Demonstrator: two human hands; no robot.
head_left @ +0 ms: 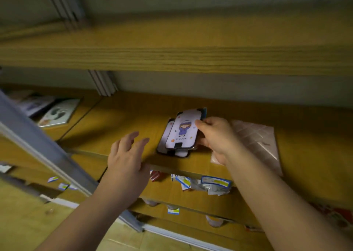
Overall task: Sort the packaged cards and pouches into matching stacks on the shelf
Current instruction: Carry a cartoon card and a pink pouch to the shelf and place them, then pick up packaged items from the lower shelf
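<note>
A person's right hand (214, 136) pinches the top packaged card (183, 131), thumb on its printed face near the far right corner and fingers tucked under its right edge, over a loose stack of cards (168, 141) on the wooden shelf (118, 117). The card, printed with a cartoon figure in blue, runs with its long axis from the near edge of the shelf toward the wall, leaning slightly right at the far end. It lies immediately left of the right grip, which is clamped on it. The cards beneath are fanned out to the left and near side, so the top one sits askew; squaring it would likely mean a nudge leftward and nearer.

The left hand (126, 155) hovers just left of the stack, palm down, fingers straight and spread, holding nothing, its heel above the shelf's near lip. It appears poised to steady or align the stack's left side. The right forearm reaches in from the near right, crossing a pale pink quilted pouch (256, 141) that lies flat just right of the cards. Small packets (210, 185) crowd the shelf below; white picture cards (59, 113) rest far to the left.
</note>
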